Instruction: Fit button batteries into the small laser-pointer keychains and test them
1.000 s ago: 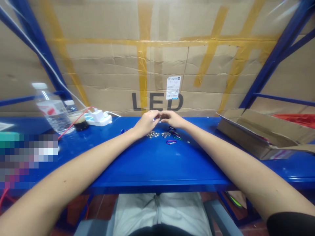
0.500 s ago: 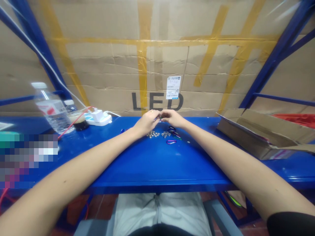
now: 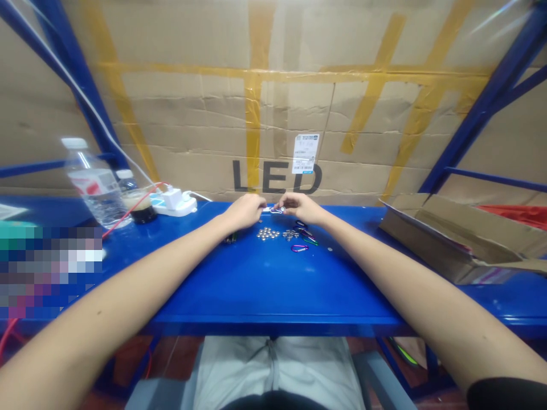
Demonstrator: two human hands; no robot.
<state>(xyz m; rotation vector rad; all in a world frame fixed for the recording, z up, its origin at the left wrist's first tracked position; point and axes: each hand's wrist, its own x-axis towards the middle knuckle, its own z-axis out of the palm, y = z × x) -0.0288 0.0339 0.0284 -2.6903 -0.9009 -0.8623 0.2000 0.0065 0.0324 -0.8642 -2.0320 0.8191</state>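
Just above the back of the blue table (image 3: 256, 285), a small carabiner (image 3: 276, 210) with a silvery gate spans the gap between my hands. My left hand (image 3: 245, 211) pinches its left end. My right hand (image 3: 302, 207) has its fingertips closed at the right end, on a small shiny metal piece too small to make out fully. Below them lie a group of round metal pieces (image 3: 268, 233) and a cluster of small silver parts (image 3: 290, 234). To the right rest several carabiners, including a purple one (image 3: 299, 248) and a green one (image 3: 311, 241).
At the left stand a clear water bottle (image 3: 96, 191), a bottle of dark liquid (image 3: 143, 212) and a white power strip (image 3: 183, 206) with cables. An open cardboard box (image 3: 444, 250) sits at the right. A large taped cardboard carton (image 3: 205, 131) rises behind the table.
My hands have drawn slightly apart, so the carabiner between them shows more plainly. The left hand has shifted left, uncovering more of the round metal pieces. My view has tilted a little.
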